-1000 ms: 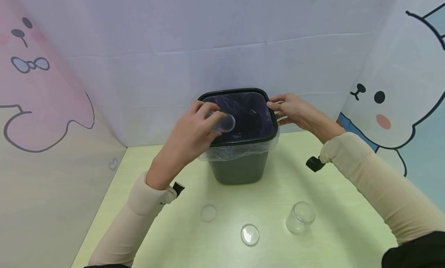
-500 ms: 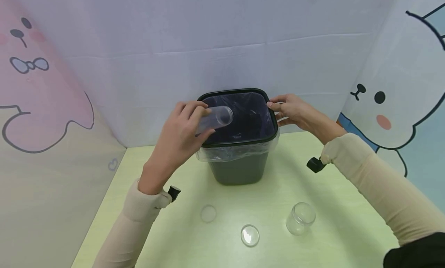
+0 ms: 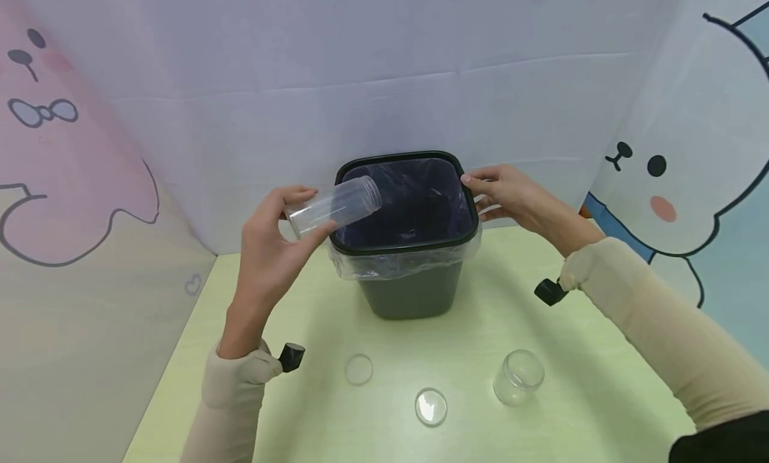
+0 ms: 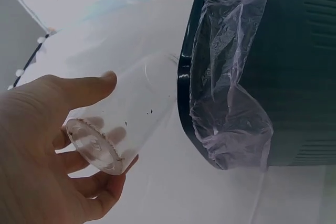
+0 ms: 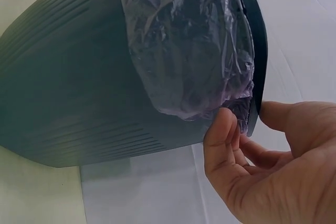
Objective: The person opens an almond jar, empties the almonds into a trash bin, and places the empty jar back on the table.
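Note:
My left hand (image 3: 270, 249) grips a clear plastic jar (image 3: 342, 206) between thumb and fingers. The jar lies tilted, its lidless mouth over the left part of a dark trash bin (image 3: 414, 296). In the left wrist view, dark specks and brownish crumbs show in the jar (image 4: 131, 114), mostly round its base. At the bin's right side, my right hand (image 3: 517, 196) pinches the black rim, thumb on top and fingers below. A clear liner bag (image 5: 184, 51) folds over that rim, as the right wrist view shows.
On the pale green table (image 3: 312, 409) lie a thin clear ring or disc (image 3: 359, 369) and a clear round lid (image 3: 430, 407). A second clear jar (image 3: 519, 377) stands to the right. A white cloth wall (image 3: 270, 136) rises close behind the bin.
My left hand has drawn back left from over the bin, turning so that more of the jar shows. The right hand stays on the rim.

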### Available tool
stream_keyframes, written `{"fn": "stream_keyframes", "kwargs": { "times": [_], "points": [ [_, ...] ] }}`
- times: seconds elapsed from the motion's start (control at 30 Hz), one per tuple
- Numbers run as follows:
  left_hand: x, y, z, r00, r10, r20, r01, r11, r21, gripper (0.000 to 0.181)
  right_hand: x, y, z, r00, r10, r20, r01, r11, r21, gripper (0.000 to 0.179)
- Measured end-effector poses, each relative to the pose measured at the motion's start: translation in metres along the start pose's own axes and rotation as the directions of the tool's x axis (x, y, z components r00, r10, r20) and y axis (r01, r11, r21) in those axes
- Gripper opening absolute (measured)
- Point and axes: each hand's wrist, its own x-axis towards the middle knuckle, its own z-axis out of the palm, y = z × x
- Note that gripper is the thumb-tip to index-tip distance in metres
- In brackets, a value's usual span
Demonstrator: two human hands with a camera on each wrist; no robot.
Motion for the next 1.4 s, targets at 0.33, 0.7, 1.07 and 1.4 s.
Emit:
{"fn": "stream_keyframes", "kwargs": {
  "times": [0.33,0.7,1.07,1.4],
  "points": [
    [-0.029,-0.015,-0.009,0.938,-0.343,0.045,0.315,0.791,-0.524,0.026,-0.016,0.012,0.000,0.999,-0.018,-0.029,0.019,0.999,0.030,0.056],
    [-0.069,-0.046,-0.022,0.771,-0.568,0.288,0.383,0.052,-0.922,0.017,-0.045,0.042,-0.001,1.000,-0.010,0.012,0.009,0.998,0.068,0.055],
    [-0.105,-0.070,-0.022,0.773,-0.550,0.316,0.334,-0.070,-0.940,0.031,-0.074,0.081,-0.002,1.000,0.000,0.019,-0.001,1.000,0.027,0.049],
    [-0.136,-0.082,-0.023,0.827,-0.464,0.317,0.401,0.093,-0.911,0.059,-0.103,0.136,-0.007,0.999,0.005,-0.035,-0.008,0.996,-0.087,0.051]
  ]
}}
